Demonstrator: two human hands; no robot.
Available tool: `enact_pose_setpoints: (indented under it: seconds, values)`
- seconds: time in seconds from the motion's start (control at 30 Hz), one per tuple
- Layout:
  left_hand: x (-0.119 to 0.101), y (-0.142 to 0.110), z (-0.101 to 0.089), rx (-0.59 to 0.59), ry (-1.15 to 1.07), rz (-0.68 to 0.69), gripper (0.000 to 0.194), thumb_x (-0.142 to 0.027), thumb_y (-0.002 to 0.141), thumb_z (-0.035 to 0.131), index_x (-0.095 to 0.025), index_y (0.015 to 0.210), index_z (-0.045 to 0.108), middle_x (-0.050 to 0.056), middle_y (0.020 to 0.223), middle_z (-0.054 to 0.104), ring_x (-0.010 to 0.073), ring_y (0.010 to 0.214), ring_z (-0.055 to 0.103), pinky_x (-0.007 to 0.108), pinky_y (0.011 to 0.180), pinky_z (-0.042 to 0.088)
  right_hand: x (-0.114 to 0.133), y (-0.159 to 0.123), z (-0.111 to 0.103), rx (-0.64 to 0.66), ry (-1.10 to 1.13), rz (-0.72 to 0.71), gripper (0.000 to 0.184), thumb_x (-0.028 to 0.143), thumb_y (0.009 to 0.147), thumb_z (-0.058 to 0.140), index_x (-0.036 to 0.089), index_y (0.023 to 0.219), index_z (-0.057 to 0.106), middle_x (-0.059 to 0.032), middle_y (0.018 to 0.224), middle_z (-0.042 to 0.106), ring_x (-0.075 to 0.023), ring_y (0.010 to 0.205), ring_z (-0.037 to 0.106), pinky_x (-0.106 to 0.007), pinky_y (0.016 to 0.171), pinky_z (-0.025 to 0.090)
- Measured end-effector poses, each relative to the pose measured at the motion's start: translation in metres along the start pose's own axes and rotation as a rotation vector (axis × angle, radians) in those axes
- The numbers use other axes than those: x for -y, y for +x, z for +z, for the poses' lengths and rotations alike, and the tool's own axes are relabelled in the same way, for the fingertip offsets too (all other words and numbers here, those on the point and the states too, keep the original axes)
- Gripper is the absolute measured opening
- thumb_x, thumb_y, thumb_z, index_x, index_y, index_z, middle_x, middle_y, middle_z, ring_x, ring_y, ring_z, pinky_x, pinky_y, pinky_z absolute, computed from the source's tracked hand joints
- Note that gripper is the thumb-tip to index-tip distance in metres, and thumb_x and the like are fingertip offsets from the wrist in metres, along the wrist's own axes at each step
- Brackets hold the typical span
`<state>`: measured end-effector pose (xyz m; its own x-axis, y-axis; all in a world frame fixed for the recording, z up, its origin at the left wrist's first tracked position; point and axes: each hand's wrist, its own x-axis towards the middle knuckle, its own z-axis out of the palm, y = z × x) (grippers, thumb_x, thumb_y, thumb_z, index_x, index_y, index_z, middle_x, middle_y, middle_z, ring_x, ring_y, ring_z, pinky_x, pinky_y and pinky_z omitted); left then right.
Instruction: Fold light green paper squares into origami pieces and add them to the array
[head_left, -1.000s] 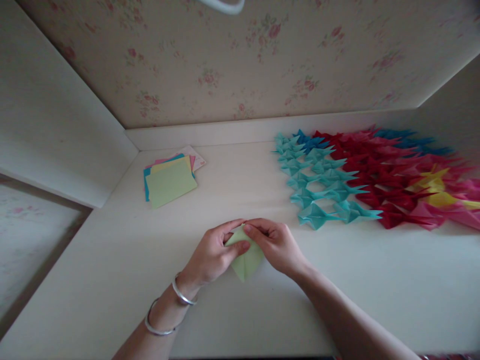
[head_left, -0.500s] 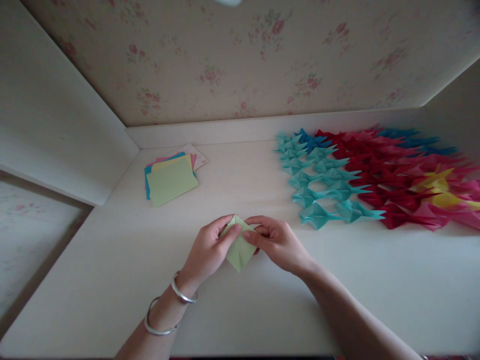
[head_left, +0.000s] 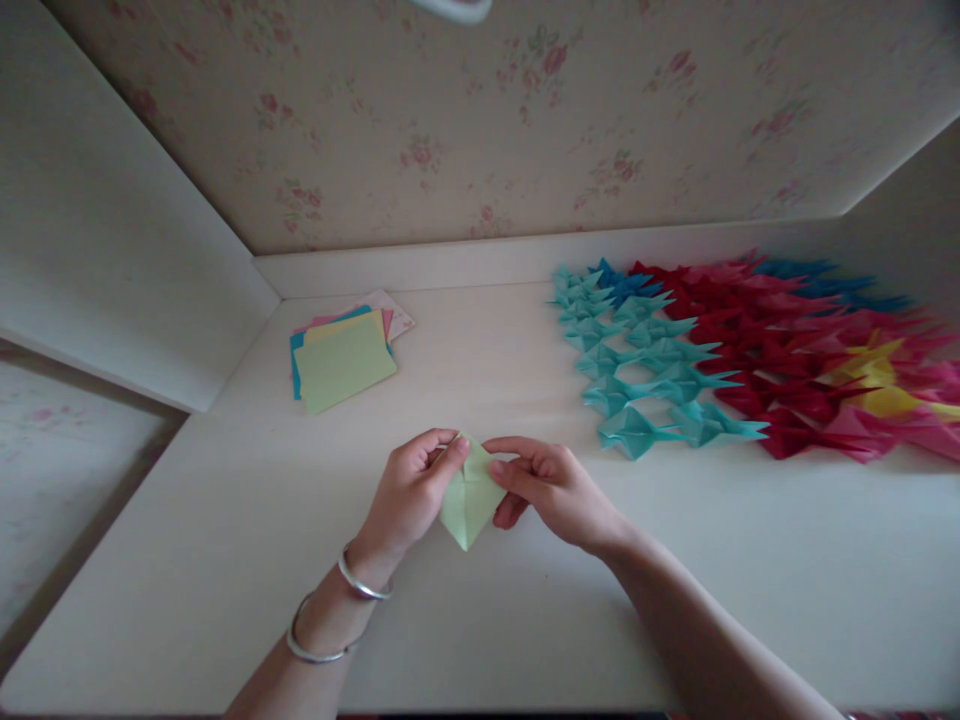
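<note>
A small folded light-green paper (head_left: 470,503) is held between both hands just above the white table (head_left: 187,560). My left hand (head_left: 409,495) pinches its upper left edge between thumb and fingers. My right hand (head_left: 551,490) pinches its upper right edge, fingers curled. The paper's pointed corner hangs down toward me. Two silver bangles (head_left: 330,620) ring my left wrist.
A stack of coloured paper sheets (head_left: 341,355), green on top, lies at the back left. Rows of folded paper cranes (head_left: 720,350) in teal, blue, red, pink and yellow cover the right side. Flowered wallpaper (head_left: 487,120) rises behind the table.
The green paper has been lifted off the table and turned, so its crease and point now face me. Both hands shifted slightly with it.
</note>
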<state>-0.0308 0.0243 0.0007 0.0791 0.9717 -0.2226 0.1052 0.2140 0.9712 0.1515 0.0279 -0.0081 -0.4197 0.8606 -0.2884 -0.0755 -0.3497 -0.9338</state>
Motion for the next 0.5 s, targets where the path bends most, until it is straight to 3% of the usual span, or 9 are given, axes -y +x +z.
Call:
enact_pose_setpoints:
  seconds: [0.17, 0.23, 0.3, 0.33, 0.4, 0.43, 0.5]
  values:
    - [0.000, 0.000, 0.002, -0.017, -0.073, -0.020, 0.026, -0.042, 0.084, 0.069, -0.016, 0.086, 0.070, -0.003, 0.062, 0.060, 0.0091, 0.053, 0.050, 0.017, 0.047, 0.037, 0.001, -0.003, 0.000, 0.018, -0.075, -0.070, 0.045, 0.043, 0.089, 0.062, 0.016, 0.126, 0.058, 0.0026, 0.054, 0.067, -0.0147, 0.047, 0.066, -0.022, 0.048, 0.050]
    - [-0.001, 0.001, 0.001, -0.041, -0.126, -0.046, 0.024, -0.040, 0.082, 0.072, -0.016, 0.082, 0.070, -0.003, 0.061, 0.061, 0.0091, 0.054, 0.052, 0.017, 0.048, 0.039, 0.000, -0.004, -0.001, 0.023, -0.125, -0.124, 0.044, 0.041, 0.093, 0.057, 0.017, 0.130, 0.056, 0.0005, 0.061, 0.069, -0.0147, 0.053, 0.068, -0.024, 0.053, 0.053]
    - [-0.002, 0.002, -0.002, -0.081, -0.220, -0.085, 0.021, -0.036, 0.079, 0.076, -0.016, 0.080, 0.071, -0.003, 0.064, 0.064, 0.0100, 0.056, 0.056, 0.018, 0.051, 0.042, -0.001, -0.005, -0.002, 0.019, -0.230, -0.226, 0.043, 0.041, 0.096, 0.053, 0.019, 0.134, 0.053, -0.0096, 0.097, 0.074, -0.0175, 0.077, 0.072, -0.029, 0.067, 0.059]
    - [-0.002, 0.003, -0.003, -0.098, -0.274, -0.105, 0.019, -0.034, 0.077, 0.077, -0.017, 0.081, 0.071, -0.002, 0.066, 0.066, 0.0107, 0.058, 0.058, 0.018, 0.053, 0.044, -0.002, -0.006, -0.003, 0.020, -0.313, -0.297, 0.046, 0.041, 0.096, 0.054, 0.021, 0.137, 0.050, -0.0148, 0.122, 0.066, -0.0205, 0.096, 0.070, -0.033, 0.078, 0.059]
    - [-0.003, 0.005, -0.007, -0.117, -0.372, -0.134, 0.018, -0.028, 0.073, 0.080, -0.017, 0.085, 0.073, -0.001, 0.072, 0.070, 0.0123, 0.062, 0.062, 0.020, 0.057, 0.048, -0.004, -0.007, -0.003, 0.046, -0.510, -0.458, 0.061, 0.043, 0.091, 0.064, 0.023, 0.144, 0.043, -0.0174, 0.155, 0.035, -0.0282, 0.130, 0.051, -0.042, 0.098, 0.053]
    - [-0.003, 0.005, -0.008, -0.119, -0.410, -0.143, 0.019, -0.026, 0.071, 0.081, -0.017, 0.086, 0.073, 0.000, 0.075, 0.072, 0.0129, 0.064, 0.063, 0.021, 0.059, 0.049, -0.005, -0.007, -0.004, 0.069, -0.598, -0.535, 0.071, 0.044, 0.086, 0.070, 0.023, 0.147, 0.040, -0.0169, 0.159, 0.026, -0.0305, 0.139, 0.041, -0.044, 0.104, 0.048]
    - [-0.002, 0.006, -0.008, -0.104, -0.452, -0.162, 0.019, -0.022, 0.069, 0.081, -0.016, 0.086, 0.074, 0.001, 0.079, 0.073, 0.0136, 0.068, 0.065, 0.021, 0.061, 0.050, -0.008, -0.005, -0.003, 0.100, -0.715, -0.671, 0.068, 0.037, 0.086, 0.073, 0.022, 0.145, 0.044, -0.0159, 0.157, 0.032, -0.0290, 0.142, 0.037, -0.044, 0.110, 0.043]
